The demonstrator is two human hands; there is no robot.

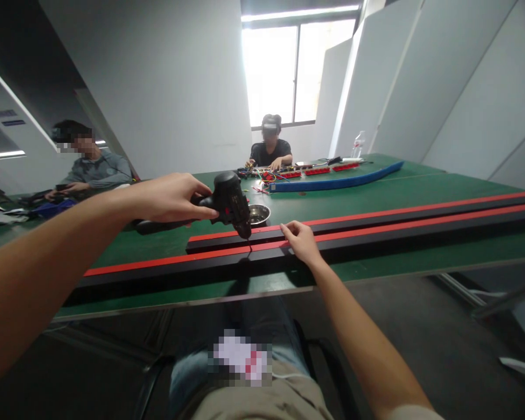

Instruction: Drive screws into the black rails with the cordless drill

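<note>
My left hand (175, 198) is wrapped round the handle of a black cordless drill (234, 201). The drill points down, and its thin bit meets the nearer of two long red-and-black bars (157, 270) on the table. My right hand (301, 240) is closed in a pinch just right of the bit, over the red top of the bars; whatever its fingertips hold is too small to make out. Behind the nearer bar lies the second red-and-black bar (214, 240). A small round metal bowl (259, 214) stands past the bars, partly hidden by the drill.
Across the green table (332, 204) lie a long blue strip (336, 184) and red pieces with loose wires (317, 171). One person (271, 149) sits at the far side, another (91, 166) at the left. A plastic bottle (358, 144) stands at the back.
</note>
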